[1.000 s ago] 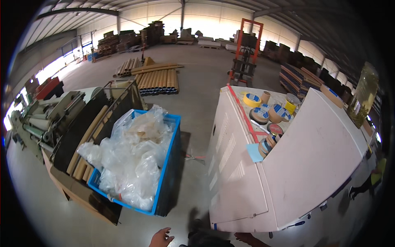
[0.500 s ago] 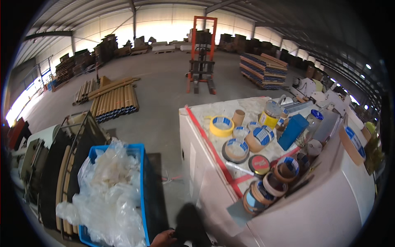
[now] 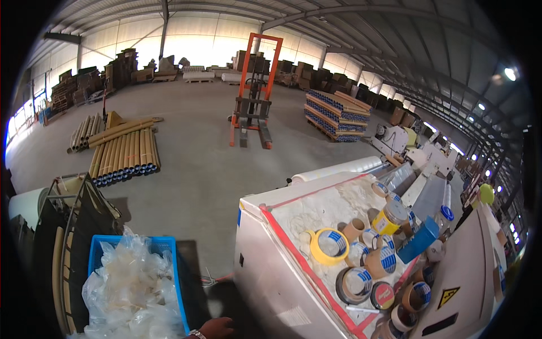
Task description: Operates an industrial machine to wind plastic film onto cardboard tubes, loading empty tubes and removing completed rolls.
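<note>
Only a small part of my left hand shows at the bottom edge, with a band on the wrist. It hangs over the concrete floor between a blue crate and a white machine cabinet. The fingers look curled, and nothing is visibly held. The crate is filled with crumpled clear plastic film. On the cabinet top lie several tape rolls, among them a yellow roll and a brown roll. My right hand is out of view.
A dark metal rack with cardboard tubes stands left of the crate. Long cardboard tubes lie on the floor further off. An orange pallet stacker stands mid-hall, with stacked pallets of goods to its right.
The view has swung up and to the right: the crate slid to the lower left and the cabinet top with tape rolls came closer. The second hand seen earlier has left the picture.
</note>
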### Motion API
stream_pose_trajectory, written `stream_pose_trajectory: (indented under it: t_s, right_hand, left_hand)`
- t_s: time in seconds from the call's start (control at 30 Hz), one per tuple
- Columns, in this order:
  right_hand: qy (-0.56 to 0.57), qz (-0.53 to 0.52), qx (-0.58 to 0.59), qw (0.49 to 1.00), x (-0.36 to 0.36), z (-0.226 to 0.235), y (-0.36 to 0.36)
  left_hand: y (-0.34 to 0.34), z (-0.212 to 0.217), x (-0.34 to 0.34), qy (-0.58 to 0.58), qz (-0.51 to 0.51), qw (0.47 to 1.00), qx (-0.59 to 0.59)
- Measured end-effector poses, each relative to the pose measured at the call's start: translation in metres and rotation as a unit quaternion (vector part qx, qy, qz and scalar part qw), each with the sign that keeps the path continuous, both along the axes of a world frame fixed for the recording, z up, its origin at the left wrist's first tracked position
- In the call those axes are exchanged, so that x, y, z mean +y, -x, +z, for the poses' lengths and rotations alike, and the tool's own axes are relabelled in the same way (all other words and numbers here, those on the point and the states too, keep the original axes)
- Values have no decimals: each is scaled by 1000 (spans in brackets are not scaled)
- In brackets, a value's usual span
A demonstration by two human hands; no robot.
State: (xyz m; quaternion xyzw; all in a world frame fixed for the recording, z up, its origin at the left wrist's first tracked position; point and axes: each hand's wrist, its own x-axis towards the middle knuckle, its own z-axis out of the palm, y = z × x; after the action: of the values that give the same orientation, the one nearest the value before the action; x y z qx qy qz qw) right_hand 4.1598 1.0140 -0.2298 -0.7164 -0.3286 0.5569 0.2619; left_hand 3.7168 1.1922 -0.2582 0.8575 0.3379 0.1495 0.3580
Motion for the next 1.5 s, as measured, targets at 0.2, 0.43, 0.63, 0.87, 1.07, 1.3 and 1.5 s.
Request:
stream_pose_trajectory:
  t_s: [0.2, 0.43, 0.63, 0.87, 1.07, 1.3, 1.5]
  right_hand:
    - [-25, 6, -1, 1000, 49, -5, 12]
    - [-16, -99, -43, 994, 27, 1, 1]
    - [4, -175, -71, 982, 0, 3, 39]
    - [24, -236, -87, 967, -39, 8, 102]
    - [88, -375, 16, 923, -69, 7, 148]
    - [85, -303, -67, 947, -55, -18, 154]
    - [83, -296, -86, 948, -58, -32, 166]
  left_hand:
    - [52, -91, 30, -104, 23, 994, 8]
    - [13, -40, 100, 108, 133, 985, 17]
    - [18, -104, 190, 217, 69, 954, 196]
    - [17, -58, 274, 178, 109, 967, 145]
    - [14, -104, 289, 119, 10, 983, 138]
    - [6, -180, 278, 75, -137, 970, 184]
    - [16, -183, 268, 29, -235, 960, 150]
